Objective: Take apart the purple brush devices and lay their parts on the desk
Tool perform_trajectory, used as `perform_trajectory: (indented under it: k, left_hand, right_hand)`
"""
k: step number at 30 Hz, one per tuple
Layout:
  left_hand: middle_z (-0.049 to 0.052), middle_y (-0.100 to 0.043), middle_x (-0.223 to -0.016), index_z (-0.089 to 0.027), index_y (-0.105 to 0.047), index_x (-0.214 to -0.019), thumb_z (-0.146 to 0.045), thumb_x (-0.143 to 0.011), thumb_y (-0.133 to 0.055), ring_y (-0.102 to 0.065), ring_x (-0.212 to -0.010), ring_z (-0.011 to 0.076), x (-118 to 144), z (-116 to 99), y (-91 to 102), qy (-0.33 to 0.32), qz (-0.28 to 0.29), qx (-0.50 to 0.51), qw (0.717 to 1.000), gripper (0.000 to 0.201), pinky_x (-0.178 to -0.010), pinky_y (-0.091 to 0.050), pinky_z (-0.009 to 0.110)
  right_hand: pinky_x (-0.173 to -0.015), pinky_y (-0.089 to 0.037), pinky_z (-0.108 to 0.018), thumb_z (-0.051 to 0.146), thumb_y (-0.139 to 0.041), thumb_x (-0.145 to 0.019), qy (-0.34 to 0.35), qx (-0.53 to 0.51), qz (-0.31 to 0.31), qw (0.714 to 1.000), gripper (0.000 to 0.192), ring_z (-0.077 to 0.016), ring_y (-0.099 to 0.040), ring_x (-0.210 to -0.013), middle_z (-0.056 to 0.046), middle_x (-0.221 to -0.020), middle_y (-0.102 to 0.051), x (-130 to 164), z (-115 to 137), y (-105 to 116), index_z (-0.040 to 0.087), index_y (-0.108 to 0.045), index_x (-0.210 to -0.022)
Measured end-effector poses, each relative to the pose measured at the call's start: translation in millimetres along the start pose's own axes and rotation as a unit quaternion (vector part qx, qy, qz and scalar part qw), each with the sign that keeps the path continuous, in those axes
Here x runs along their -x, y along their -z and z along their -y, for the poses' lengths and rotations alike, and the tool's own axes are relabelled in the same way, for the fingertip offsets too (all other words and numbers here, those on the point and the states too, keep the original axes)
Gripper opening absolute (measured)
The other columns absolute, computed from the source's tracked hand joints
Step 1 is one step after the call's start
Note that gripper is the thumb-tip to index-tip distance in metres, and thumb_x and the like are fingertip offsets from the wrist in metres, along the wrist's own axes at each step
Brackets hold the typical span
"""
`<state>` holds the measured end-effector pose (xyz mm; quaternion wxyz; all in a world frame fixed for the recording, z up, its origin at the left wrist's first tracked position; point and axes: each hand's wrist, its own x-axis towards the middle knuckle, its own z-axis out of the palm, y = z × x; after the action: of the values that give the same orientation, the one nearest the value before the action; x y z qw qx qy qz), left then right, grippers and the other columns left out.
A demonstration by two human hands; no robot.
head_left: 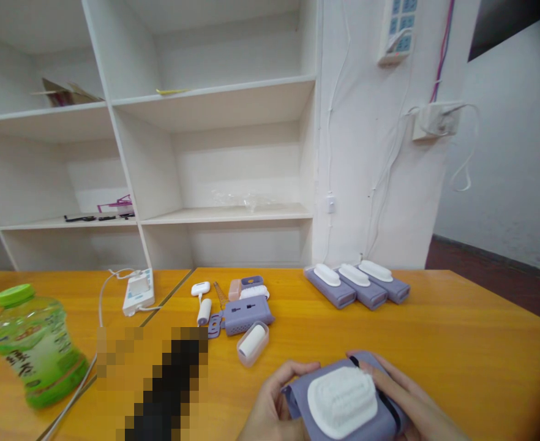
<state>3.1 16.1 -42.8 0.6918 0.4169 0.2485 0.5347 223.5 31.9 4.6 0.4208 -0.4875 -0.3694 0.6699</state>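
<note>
Apparently both hands, left hand [274, 407] and right hand [408, 398], clasp the purple case [343, 404], fingers curled around it.

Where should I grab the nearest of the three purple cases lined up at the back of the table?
Probably by the long purple side walls of the nearest case, coming from above at its near end. The white brush sits on top, and the middle case lies close alongside, so the exposed near end looks easiest to pinch.

Head-worn view, forward-down over table [435, 318]
</note>
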Motion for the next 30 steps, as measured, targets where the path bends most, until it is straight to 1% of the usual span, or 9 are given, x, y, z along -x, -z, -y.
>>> perform_trajectory:
  k: [4,7,9,12,16,20,23,25,30]
  left_hand:
    - [0.014,-0.074,-0.132,-0.022,-0.072,-0.129,-0.03,-0.07,-0.097,-0.07,-0.124,0.0315,0.3,-2.7,0.1,-0.011,0.057,0.024,0.998,0.065,-0.111,-0.045,0.044]
    - [0.013,-0.071,-0.139,-0.023,-0.069,-0.136,-0.035,-0.074,-0.094,-0.062,-0.134,0.0347,2.1,-4.1,0.4,0.001,0.079,0.036,0.996,0.068,-0.116,-0.041,0.047]
    - [0.014,-0.068,-0.142,-0.023,-0.069,-0.135,-0.037,-0.073,-0.094,-0.06,-0.137,0.036,3.3,-3.9,0.9,0.002,0.07,0.022,0.997,0.069,-0.117,-0.04,0.048]
    - [0.016,-0.072,-0.135,-0.021,-0.071,-0.13,-0.036,-0.071,-0.096,-0.066,-0.129,0.0361,3.8,-1.0,2.2,-0.005,0.034,-0.012,0.999,0.065,-0.113,-0.043,0.049]
    - [0.016,-0.077,-0.125,-0.019,-0.071,-0.125,-0.032,-0.07,-0.097,-0.073,-0.116,0.0315,3.3,4.7,2.2,-0.005,0.003,-0.022,1.0,0.062,-0.105,-0.049,0.043]
    - [0.014,-0.08,-0.118,-0.02,-0.072,-0.122,-0.027,-0.071,-0.097,-0.076,-0.11,0.0282,3.2,5.4,-0.1,0.002,0.004,0.007,1.0,0.058,-0.099,-0.053,0.039]
    - [0.013,-0.079,-0.122,-0.021,-0.074,-0.12,-0.024,-0.066,-0.099,-0.074,-0.116,0.0309,3.5,0.1,-1.9,0.005,-0.001,0.036,0.999,0.06,-0.105,-0.052,0.042]
    - [0.012,-0.077,-0.128,-0.022,-0.075,-0.119,-0.023,-0.063,-0.1,-0.071,-0.122,0.0328,3.8,-4.5,-2.7,0.002,-0.007,0.054,0.999,0.062,-0.108,-0.051,0.043]
    - [0.014,-0.077,-0.127,-0.022,-0.075,-0.12,-0.02,-0.065,-0.098,-0.073,-0.118,0.0339,3.8,-9.9,-1.7,0.02,-0.002,0.044,0.999,0.059,-0.104,-0.053,0.043]
  right_hand:
    - [-0.04,-0.058,-0.028,0.05,-0.085,-0.077,0.007,-0.003,0.002,1.0,0.082,-0.0171,-0.067,-0.048,-0.001,-0.076,-0.077,-4.8,-2.0,7.4,0.016,-0.048,-0.142]
    - [-0.041,-0.059,-0.028,0.049,-0.084,-0.078,0.005,-0.004,0.016,1.0,0.078,-0.0176,-0.069,-0.05,-0.001,-0.079,-0.077,-7.1,-2.8,12.1,0.017,-0.05,-0.142]
    - [-0.042,-0.06,-0.028,0.05,-0.082,-0.08,0.005,0.003,0.021,1.0,0.077,-0.0179,-0.069,-0.049,0.0,-0.075,-0.076,-8.3,-3.7,13.4,0.018,-0.05,-0.142]
    - [-0.041,-0.06,-0.028,0.053,-0.083,-0.078,0.007,0.007,0.008,1.0,0.081,-0.0213,-0.073,-0.056,-0.003,-0.079,-0.077,-9.6,-6.1,11.9,0.019,-0.051,-0.144]
    - [-0.041,-0.06,-0.028,0.057,-0.082,-0.077,0.004,0.01,-0.001,1.0,0.083,-0.0226,-0.074,-0.057,-0.005,-0.081,-0.078,-9.1,-7.9,7.6,0.021,-0.052,-0.146]
    - [-0.037,-0.058,-0.027,0.059,-0.078,-0.08,0.011,0.047,-0.004,0.999,0.086,-0.0209,-0.071,-0.046,-0.003,-0.072,-0.076,-8.5,-3.0,9.8,0.018,-0.046,-0.149]
    - [-0.033,-0.054,-0.024,0.062,-0.074,-0.083,0.025,0.067,0.002,0.997,0.09,-0.0207,-0.069,-0.042,0.0,-0.062,-0.073,-9.8,4.4,16.4,0.016,-0.04,-0.153]
    - [-0.033,-0.052,-0.021,0.062,-0.074,-0.083,0.034,0.054,0.017,0.998,0.09,-0.0189,-0.067,-0.04,0.002,-0.057,-0.07,-10.6,8.4,19.9,0.016,-0.04,-0.153]
    - [-0.034,-0.053,-0.02,0.06,-0.077,-0.081,0.019,0.033,0.027,0.999,0.092,-0.0182,-0.069,-0.043,0.0,-0.061,-0.075,-9.8,8.4,18.3,0.017,-0.039,-0.153]
